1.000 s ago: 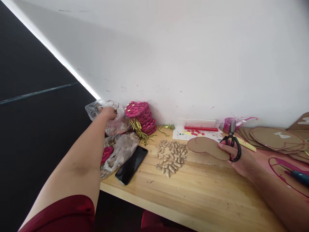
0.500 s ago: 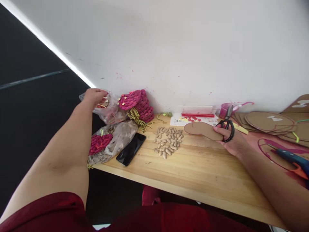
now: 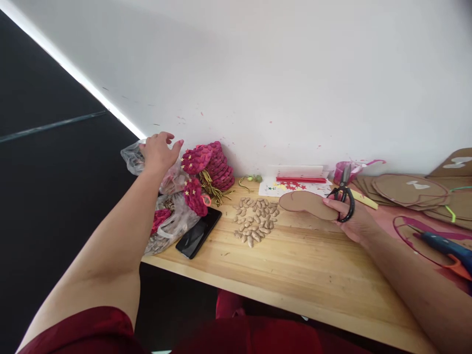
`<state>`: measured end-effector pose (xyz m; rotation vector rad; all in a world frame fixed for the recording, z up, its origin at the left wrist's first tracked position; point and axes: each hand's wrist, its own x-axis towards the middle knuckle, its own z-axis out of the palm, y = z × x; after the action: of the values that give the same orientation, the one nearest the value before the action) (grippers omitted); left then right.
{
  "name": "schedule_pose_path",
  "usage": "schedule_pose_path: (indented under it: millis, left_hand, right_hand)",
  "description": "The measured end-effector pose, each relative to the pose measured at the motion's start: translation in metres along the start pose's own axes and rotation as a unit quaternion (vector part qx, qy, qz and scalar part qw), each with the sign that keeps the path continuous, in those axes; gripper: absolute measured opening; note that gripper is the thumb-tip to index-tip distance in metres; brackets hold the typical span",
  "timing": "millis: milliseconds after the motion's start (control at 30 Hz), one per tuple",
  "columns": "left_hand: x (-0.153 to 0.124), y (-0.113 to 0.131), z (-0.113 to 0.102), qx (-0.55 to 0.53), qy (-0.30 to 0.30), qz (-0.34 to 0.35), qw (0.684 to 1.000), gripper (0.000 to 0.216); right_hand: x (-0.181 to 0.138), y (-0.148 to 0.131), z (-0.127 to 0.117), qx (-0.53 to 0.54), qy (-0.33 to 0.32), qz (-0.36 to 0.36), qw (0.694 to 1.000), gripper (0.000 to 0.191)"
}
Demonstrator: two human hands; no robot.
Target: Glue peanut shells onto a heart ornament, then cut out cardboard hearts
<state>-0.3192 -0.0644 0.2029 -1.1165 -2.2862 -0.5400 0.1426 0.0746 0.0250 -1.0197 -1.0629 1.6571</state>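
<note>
My left hand [image 3: 160, 151] is raised over the clear plastic bags [image 3: 132, 156] at the left, fingers apart and holding nothing. Just right of it leans a stack of magenta, peanut-covered pieces [image 3: 221, 169] with gold stars and gold cords. One starred magenta piece [image 3: 195, 197] lies lower, against the lower bag [image 3: 177, 223] and near the phone's top. In my right hand [image 3: 356, 222] are a peanut-shaped cardboard cutout [image 3: 308, 204] and black-handled scissors [image 3: 344, 184], blades pointing up. Plain peanuts [image 3: 258, 219] are spread on the wooden table [image 3: 287, 265] between my hands.
A black phone [image 3: 199, 233] lies near the table's front edge. Along the wall are a paper with small coloured stars [image 3: 291, 187], a pink cup [image 3: 342, 169] and stacked cardboard cutouts [image 3: 409, 189]. A blue glue gun [image 3: 440, 246] lies at the far right.
My left hand has moved right, out of the upper bag, and its fingers have spread. A starred magenta piece now lies below the stack, near the phone. My right hand keeps its hold.
</note>
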Motion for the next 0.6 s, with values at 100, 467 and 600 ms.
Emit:
schedule_pose_path:
  millis: [100, 467, 600]
  left_hand:
    - [-0.014, 0.006, -0.003, -0.056, -0.026, 0.053, 0.997, 0.040]
    - [-0.068, 0.004, 0.031, -0.075, -0.336, 0.110, 0.932, 0.040]
    - [-0.082, 0.003, 0.049, -0.037, -0.299, 0.076, 0.951, 0.064]
  right_hand:
    - [-0.001, 0.000, 0.000, -0.008, 0.006, 0.009, 1.000, 0.053]
    - [0.000, 0.001, 0.000, -0.009, -0.001, -0.004, 1.000, 0.054]
    - [0.002, 0.004, -0.001, -0.020, 0.004, -0.012, 1.000, 0.053]
